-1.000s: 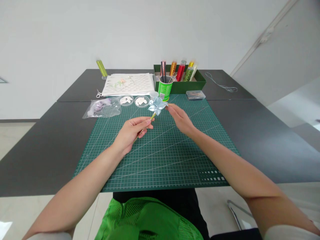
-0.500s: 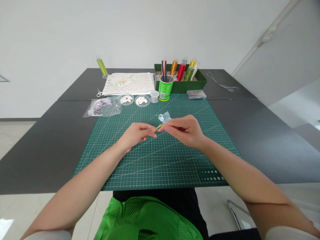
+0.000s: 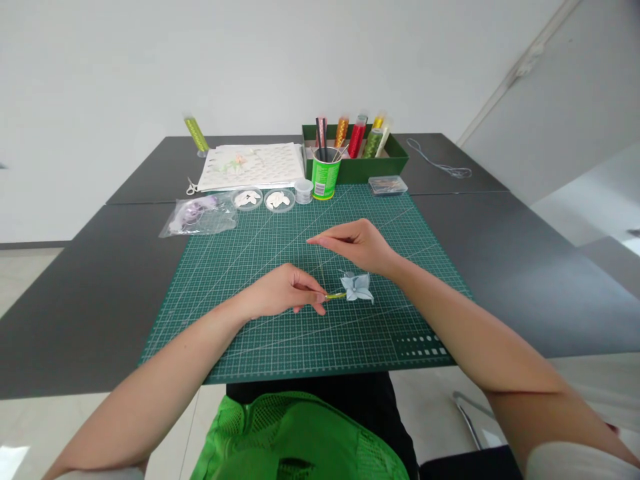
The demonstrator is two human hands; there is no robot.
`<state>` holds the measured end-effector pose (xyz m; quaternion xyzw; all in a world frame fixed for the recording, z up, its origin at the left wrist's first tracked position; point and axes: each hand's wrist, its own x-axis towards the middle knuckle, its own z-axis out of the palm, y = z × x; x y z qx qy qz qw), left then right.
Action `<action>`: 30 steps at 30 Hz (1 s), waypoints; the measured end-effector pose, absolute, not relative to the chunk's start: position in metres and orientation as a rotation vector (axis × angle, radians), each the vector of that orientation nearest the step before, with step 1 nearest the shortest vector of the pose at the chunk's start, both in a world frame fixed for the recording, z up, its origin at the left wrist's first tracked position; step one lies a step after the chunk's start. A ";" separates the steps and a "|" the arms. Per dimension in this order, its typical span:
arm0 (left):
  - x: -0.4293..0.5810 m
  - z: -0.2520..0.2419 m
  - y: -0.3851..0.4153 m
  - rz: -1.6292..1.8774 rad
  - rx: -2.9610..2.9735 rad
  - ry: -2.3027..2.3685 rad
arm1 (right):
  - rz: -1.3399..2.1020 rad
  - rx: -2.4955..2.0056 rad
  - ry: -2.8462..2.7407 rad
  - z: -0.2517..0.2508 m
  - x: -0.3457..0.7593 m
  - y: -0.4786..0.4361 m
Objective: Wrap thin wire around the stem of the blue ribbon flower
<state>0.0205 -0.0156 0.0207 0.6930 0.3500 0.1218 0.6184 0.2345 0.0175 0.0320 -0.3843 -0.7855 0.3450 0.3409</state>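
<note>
A pale blue artificial flower [image 3: 358,287] with pointed petals points to the right above the cutting mat, its thin stem wrapped in yellow-green. My left hand [image 3: 290,291] is closed, pinching the stem's end between thumb and fingers. Higher and farther from me, my right hand [image 3: 357,243] is closed in a pinch, its fingertips pointing left. Whatever may be between those fingertips is too fine to make out. The right hand is apart from the flower.
A green cutting mat [image 3: 280,340] covers the table's middle. Behind stand a green can [image 3: 325,179] of tools, a box [image 3: 357,172] of thread spools, dishes [image 3: 280,209] of white pieces, and a clear case [image 3: 387,190]. Left lie a plastic bag [image 3: 220,220], scissors [image 3: 192,189] and white sheets [image 3: 280,175].
My left hand has brought the flower down and toward me. My right hand has parted from the stem and moved up and slightly left, still pinched.
</note>
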 end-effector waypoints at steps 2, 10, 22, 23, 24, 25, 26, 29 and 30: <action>0.020 0.022 -0.016 0.279 1.578 0.795 | 0.926 -1.012 -2.077 0.025 0.236 0.024; 0.019 0.030 -0.017 0.502 1.544 0.819 | 1.092 -1.095 -2.069 0.001 0.243 0.047; 0.009 0.031 -0.005 1.195 1.603 1.251 | 1.323 -1.002 -2.298 0.014 0.259 0.050; 0.008 0.030 -0.003 1.203 1.595 1.263 | 1.346 -0.981 -2.309 0.018 0.259 0.048; 0.007 0.029 -0.001 1.208 1.590 1.271 | 1.365 -0.967 -2.323 0.020 0.260 0.047; 0.007 0.029 0.000 1.212 1.587 1.278 | 1.382 -0.957 -2.344 0.023 0.260 0.046; 0.006 0.029 0.001 1.212 1.583 1.283 | 1.398 -0.949 -2.368 0.025 0.259 0.045; 0.004 0.030 0.004 1.222 1.570 1.290 | 1.448 -0.937 -2.444 0.029 0.259 0.043; 0.003 0.030 0.004 1.228 1.569 1.294 | 1.464 -0.929 -2.459 0.030 0.259 0.042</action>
